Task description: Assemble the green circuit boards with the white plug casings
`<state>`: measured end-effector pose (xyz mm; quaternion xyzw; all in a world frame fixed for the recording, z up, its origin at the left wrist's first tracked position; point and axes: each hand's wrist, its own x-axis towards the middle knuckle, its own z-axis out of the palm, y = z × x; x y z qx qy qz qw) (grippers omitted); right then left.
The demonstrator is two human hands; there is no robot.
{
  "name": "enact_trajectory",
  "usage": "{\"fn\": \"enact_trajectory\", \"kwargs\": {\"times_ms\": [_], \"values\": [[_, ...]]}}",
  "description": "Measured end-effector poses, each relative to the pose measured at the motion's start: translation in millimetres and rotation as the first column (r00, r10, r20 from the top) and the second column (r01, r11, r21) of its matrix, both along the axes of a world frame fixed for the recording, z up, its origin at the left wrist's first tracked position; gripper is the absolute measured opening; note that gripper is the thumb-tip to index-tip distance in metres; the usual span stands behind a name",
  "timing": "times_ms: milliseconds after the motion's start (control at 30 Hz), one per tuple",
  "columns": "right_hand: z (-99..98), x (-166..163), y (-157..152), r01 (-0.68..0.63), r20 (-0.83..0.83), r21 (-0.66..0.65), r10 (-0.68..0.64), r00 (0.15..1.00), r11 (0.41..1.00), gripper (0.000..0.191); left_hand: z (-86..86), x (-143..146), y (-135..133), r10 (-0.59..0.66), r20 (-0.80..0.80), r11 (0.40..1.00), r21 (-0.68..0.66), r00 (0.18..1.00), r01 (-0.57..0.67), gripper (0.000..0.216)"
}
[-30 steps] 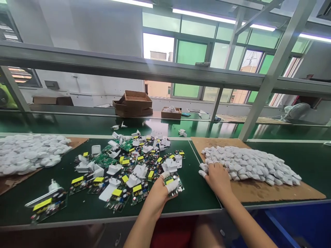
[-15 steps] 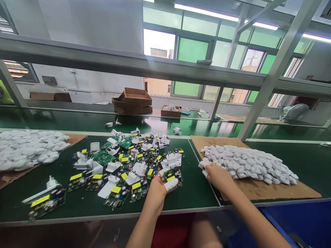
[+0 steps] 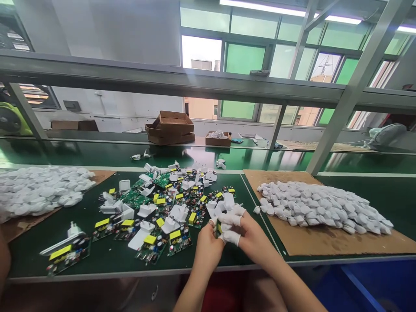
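In front of me, at the table's near edge, my left hand [image 3: 209, 245] is closed around a small green circuit board [image 3: 219, 229] with a yellow part on it. My right hand [image 3: 245, 227] meets it from the right, white finger covers on its fingertips. Those fingers are bent in against the board and hide most of it; what they pinch is hidden. Just beyond both hands spreads a heap of circuit boards [image 3: 175, 236] with yellow transformers, mixed with white plastic plug housings [image 3: 170, 225].
On the right, small white pieces [image 3: 318, 203] are piled on a cardboard sheet [image 3: 308, 245]. Another white pile [image 3: 42, 188] lies at left. Brown cardboard boxes [image 3: 172, 125] stand behind, beneath a metal rail [image 3: 162, 82]. A slanted post [image 3: 344, 108] rises at right. Skin shows at the left edge.
My right hand has moved left from the edge of the white pile to the board in my left hand. The left hand has shifted slightly right and turned inward.
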<state>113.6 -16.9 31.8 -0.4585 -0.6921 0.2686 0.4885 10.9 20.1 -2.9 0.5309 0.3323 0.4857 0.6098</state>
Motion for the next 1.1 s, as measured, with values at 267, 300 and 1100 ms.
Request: {"fn": "enact_trajectory", "kwargs": {"times_ms": [267,300,1100], "values": [[-8.2,5.9,5.9,0.259,0.182,0.081,-0.269,0.946,0.963,0.026,-0.9,1.5,-4.3,0.066,-0.110,0.996,0.069,0.992,-0.058,0.042],[-8.7,5.7,5.3,0.265,0.203,0.093,-0.279,0.939,0.960,0.023,-1.3,0.8,-4.6,0.081,-0.118,0.993,0.090,0.990,-0.071,0.042],[-57.8,-4.4,-11.8,0.373,0.275,0.208,-0.420,0.865,0.904,0.052,16.8,-10.8,6.7,0.008,-0.101,0.997,-0.081,0.995,-0.016,0.027]]}}
